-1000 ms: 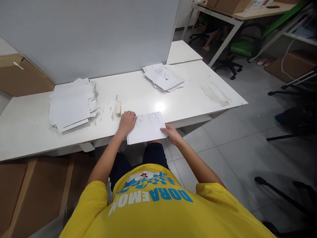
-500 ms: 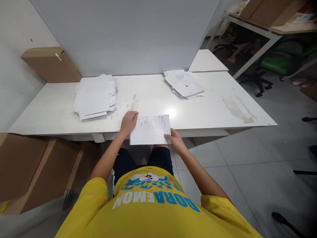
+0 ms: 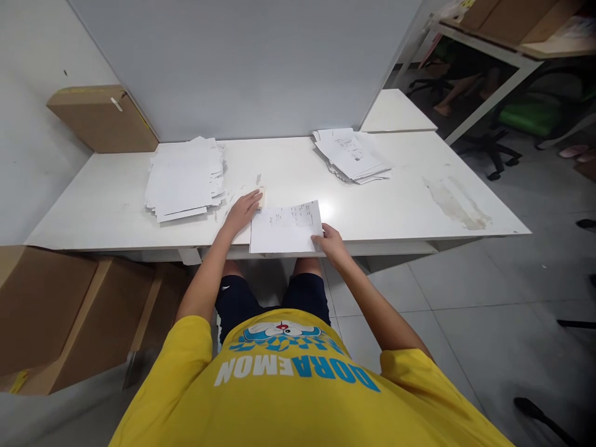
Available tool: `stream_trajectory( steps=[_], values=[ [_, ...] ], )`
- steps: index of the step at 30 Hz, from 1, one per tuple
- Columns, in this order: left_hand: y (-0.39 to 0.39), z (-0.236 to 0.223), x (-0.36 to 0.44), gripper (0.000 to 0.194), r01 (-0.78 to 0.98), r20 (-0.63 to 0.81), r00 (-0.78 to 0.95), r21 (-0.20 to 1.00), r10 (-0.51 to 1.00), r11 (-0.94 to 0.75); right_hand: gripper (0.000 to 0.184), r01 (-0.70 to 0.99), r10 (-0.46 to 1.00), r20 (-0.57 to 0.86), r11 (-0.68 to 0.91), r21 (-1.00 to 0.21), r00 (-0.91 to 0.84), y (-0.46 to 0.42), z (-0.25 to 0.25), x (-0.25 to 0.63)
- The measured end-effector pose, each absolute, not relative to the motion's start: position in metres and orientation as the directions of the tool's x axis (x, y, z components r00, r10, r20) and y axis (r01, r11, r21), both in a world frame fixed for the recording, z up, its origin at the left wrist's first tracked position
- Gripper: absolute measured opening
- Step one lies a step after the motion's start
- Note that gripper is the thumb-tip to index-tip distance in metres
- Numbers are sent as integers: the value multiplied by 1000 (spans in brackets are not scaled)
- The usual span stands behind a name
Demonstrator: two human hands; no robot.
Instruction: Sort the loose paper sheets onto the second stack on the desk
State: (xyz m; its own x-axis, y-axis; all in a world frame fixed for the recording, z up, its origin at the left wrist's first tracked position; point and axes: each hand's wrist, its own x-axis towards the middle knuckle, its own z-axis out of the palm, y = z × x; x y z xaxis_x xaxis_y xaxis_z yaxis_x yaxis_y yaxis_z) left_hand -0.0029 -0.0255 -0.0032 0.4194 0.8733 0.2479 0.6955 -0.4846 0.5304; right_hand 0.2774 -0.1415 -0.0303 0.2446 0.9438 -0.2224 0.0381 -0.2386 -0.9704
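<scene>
Sheets of paper (image 3: 285,239) with some print along the far half lie over the near edge of the white desk (image 3: 274,158). My right hand (image 3: 331,243) pinches their right edge, with the thumb on top. My left hand (image 3: 243,211) rests with its fingers over a small cream stapler (image 3: 263,197) at the far left corner of the sheets. The fingers hide most of the stapler. Whether the sheet corner sits in its jaws, I cannot tell.
On the left lies a thick stack of paper (image 3: 184,177), and at the back right a smaller printed stack (image 3: 351,155). A grey partition (image 3: 246,68) closes off the back, next to a cardboard box (image 3: 102,121). Open cartons (image 3: 112,298) stand below left. Another person's legs (image 3: 454,93) show far right.
My left hand has moved from the sheets' left edge forward onto the stapler. The sheets, held by my right hand, have shifted away from me over the desk. The view has swung left.
</scene>
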Motion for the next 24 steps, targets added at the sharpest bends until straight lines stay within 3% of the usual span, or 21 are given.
stream_trajectory(
  steps=[10,15,24],
  values=[
    [-30,-4,4,52,755,180,514,370,839,-542,33,251,947,-139,-216,-944,290,-146,-27,278],
    [-33,-5,7,50,784,219,495,304,841,-541,33,240,945,-151,-224,-944,289,-147,-30,278],
    [-36,-6,9,49,781,255,474,321,843,-537,32,161,941,-178,-231,-959,289,-144,-34,276]
  ],
)
